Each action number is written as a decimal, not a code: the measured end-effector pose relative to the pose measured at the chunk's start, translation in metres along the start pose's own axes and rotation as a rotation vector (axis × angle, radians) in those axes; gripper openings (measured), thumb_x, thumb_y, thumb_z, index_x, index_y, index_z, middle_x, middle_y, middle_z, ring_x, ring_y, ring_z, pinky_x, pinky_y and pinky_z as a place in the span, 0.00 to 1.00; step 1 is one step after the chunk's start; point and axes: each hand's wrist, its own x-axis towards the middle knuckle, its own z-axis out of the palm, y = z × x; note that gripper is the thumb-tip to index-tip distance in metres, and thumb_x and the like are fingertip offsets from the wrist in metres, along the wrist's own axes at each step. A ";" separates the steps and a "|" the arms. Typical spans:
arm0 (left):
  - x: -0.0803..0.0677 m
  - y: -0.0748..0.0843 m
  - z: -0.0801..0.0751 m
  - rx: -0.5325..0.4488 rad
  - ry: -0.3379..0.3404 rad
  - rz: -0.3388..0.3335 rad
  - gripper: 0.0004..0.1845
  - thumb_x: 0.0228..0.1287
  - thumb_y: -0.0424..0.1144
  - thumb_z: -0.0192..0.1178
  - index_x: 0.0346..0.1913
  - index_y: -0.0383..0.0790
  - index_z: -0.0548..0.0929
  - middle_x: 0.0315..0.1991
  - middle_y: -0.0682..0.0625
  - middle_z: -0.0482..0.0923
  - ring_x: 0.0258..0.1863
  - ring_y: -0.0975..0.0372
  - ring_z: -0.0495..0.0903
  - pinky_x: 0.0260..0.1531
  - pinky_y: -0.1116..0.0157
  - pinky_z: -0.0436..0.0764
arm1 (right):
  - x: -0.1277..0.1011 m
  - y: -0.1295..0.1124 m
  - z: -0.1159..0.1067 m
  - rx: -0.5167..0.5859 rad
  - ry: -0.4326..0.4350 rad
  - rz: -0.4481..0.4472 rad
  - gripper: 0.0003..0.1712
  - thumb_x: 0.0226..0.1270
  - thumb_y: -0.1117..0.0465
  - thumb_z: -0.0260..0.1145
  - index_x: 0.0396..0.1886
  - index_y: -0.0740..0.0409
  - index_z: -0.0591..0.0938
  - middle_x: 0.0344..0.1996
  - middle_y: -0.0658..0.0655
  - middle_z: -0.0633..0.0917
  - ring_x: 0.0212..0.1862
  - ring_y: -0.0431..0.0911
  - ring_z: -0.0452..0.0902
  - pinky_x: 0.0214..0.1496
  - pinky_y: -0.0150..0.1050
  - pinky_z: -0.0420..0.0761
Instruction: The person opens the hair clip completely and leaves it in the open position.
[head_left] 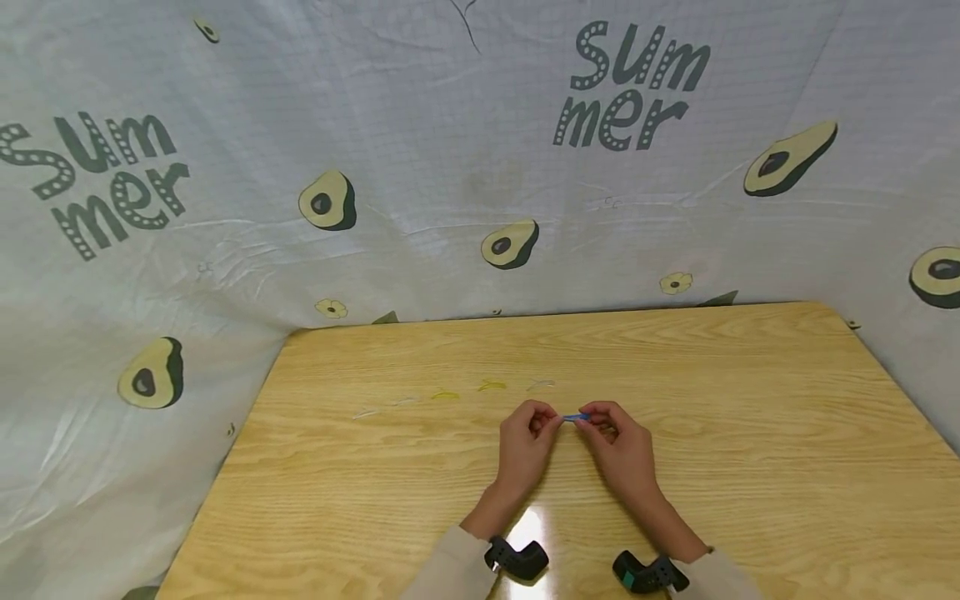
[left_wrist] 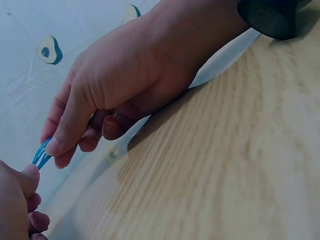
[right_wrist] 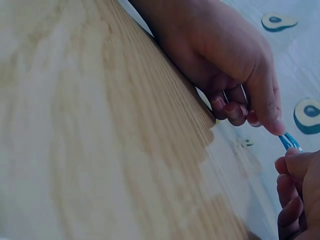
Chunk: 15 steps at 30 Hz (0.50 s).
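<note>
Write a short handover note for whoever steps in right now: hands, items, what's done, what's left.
Left hand: pinches one end of the blue rubber band.
Right hand: pinches the other end; band stretched between them, above the wooden table.
Laid in a row beyond the hands: two yellow bands and some pale ones, apart from each other.
Done: those appear placed.
Left: likely setting the blue one down; this is a guess.

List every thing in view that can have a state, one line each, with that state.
blue band: off the table, pinched at both ends between the two hands.
left hand: fingers curled, pinching one end of the band.
right hand: fingers curled, pinching the other end.
yellow bands: lying loose on the table, untouched.
pale bands: lying loose in the same row, untouched.
table: bare wood, bearing the row of bands.
</note>
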 end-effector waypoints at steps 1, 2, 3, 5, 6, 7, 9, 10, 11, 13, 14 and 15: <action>-0.001 0.005 -0.003 -0.001 -0.005 0.002 0.04 0.59 0.26 0.65 0.31 0.30 0.79 0.23 0.42 0.76 0.21 0.61 0.70 0.20 0.75 0.66 | -0.001 -0.001 0.001 0.008 0.000 0.000 0.08 0.61 0.60 0.70 0.40 0.52 0.83 0.29 0.47 0.84 0.31 0.39 0.81 0.28 0.30 0.78; -0.002 0.009 -0.006 -0.002 -0.011 0.004 0.04 0.59 0.25 0.64 0.32 0.29 0.79 0.23 0.41 0.76 0.21 0.59 0.70 0.20 0.75 0.66 | -0.002 -0.001 0.002 0.012 -0.002 0.001 0.08 0.61 0.60 0.71 0.40 0.52 0.83 0.29 0.47 0.84 0.31 0.39 0.81 0.28 0.30 0.78; -0.003 0.014 -0.009 -0.005 -0.016 0.004 0.03 0.59 0.25 0.64 0.32 0.28 0.79 0.23 0.40 0.76 0.21 0.59 0.70 0.21 0.75 0.66 | -0.002 -0.002 0.003 0.014 -0.003 -0.001 0.08 0.61 0.60 0.71 0.40 0.52 0.83 0.29 0.47 0.84 0.30 0.39 0.81 0.28 0.30 0.78; -0.005 0.024 -0.016 -0.005 -0.023 0.008 0.03 0.59 0.24 0.63 0.32 0.26 0.79 0.23 0.39 0.76 0.21 0.58 0.70 0.21 0.74 0.66 | -0.004 -0.003 0.006 0.026 -0.010 0.002 0.08 0.60 0.59 0.71 0.39 0.52 0.83 0.29 0.47 0.84 0.29 0.39 0.81 0.27 0.31 0.78; -0.006 0.029 -0.020 -0.005 -0.025 0.010 0.03 0.59 0.23 0.63 0.32 0.26 0.79 0.23 0.38 0.76 0.21 0.59 0.70 0.21 0.74 0.67 | -0.005 -0.003 0.007 0.032 -0.015 0.001 0.08 0.60 0.59 0.71 0.39 0.52 0.84 0.28 0.47 0.84 0.28 0.40 0.81 0.26 0.31 0.78; -0.007 0.033 -0.023 -0.002 -0.025 0.021 0.03 0.58 0.23 0.63 0.32 0.27 0.79 0.23 0.39 0.76 0.21 0.59 0.70 0.21 0.74 0.67 | -0.006 -0.004 0.008 0.041 -0.023 0.003 0.09 0.60 0.59 0.71 0.40 0.53 0.84 0.28 0.47 0.84 0.27 0.40 0.80 0.26 0.32 0.78; -0.010 0.034 -0.029 0.005 -0.020 0.040 0.03 0.58 0.22 0.63 0.32 0.27 0.79 0.23 0.40 0.76 0.21 0.61 0.70 0.20 0.72 0.68 | -0.009 -0.006 0.011 0.054 -0.043 0.014 0.09 0.60 0.58 0.71 0.40 0.54 0.84 0.28 0.47 0.84 0.26 0.41 0.79 0.24 0.33 0.77; -0.011 0.034 -0.032 0.012 -0.019 0.051 0.03 0.58 0.22 0.63 0.32 0.27 0.79 0.23 0.41 0.76 0.21 0.61 0.70 0.20 0.72 0.68 | -0.010 -0.007 0.012 0.055 -0.055 0.021 0.10 0.60 0.58 0.71 0.40 0.54 0.84 0.28 0.47 0.83 0.25 0.41 0.79 0.24 0.33 0.77; -0.013 0.034 -0.035 0.016 -0.019 0.060 0.03 0.58 0.23 0.63 0.32 0.27 0.79 0.23 0.41 0.76 0.21 0.61 0.69 0.20 0.71 0.69 | -0.012 -0.008 0.013 0.056 -0.067 0.027 0.10 0.60 0.57 0.71 0.40 0.54 0.84 0.28 0.47 0.83 0.24 0.41 0.78 0.23 0.33 0.76; -0.018 0.033 -0.041 0.018 -0.017 0.075 0.04 0.58 0.24 0.64 0.32 0.28 0.79 0.23 0.42 0.76 0.20 0.62 0.69 0.19 0.71 0.69 | -0.014 -0.011 0.016 0.053 -0.096 0.039 0.11 0.60 0.56 0.71 0.40 0.53 0.84 0.28 0.46 0.83 0.22 0.40 0.76 0.22 0.34 0.75; -0.020 0.033 -0.045 0.022 -0.024 0.071 0.03 0.59 0.24 0.64 0.32 0.28 0.79 0.24 0.42 0.76 0.21 0.62 0.69 0.19 0.71 0.69 | -0.016 -0.014 0.017 0.058 -0.107 0.044 0.11 0.59 0.55 0.71 0.40 0.53 0.84 0.27 0.45 0.83 0.21 0.40 0.75 0.21 0.34 0.74; -0.023 0.033 -0.048 0.027 -0.029 0.065 0.03 0.59 0.24 0.63 0.33 0.28 0.79 0.24 0.42 0.76 0.21 0.62 0.69 0.19 0.71 0.69 | -0.017 -0.016 0.019 0.063 -0.120 0.048 0.11 0.59 0.55 0.71 0.40 0.53 0.84 0.27 0.45 0.83 0.20 0.40 0.74 0.20 0.33 0.73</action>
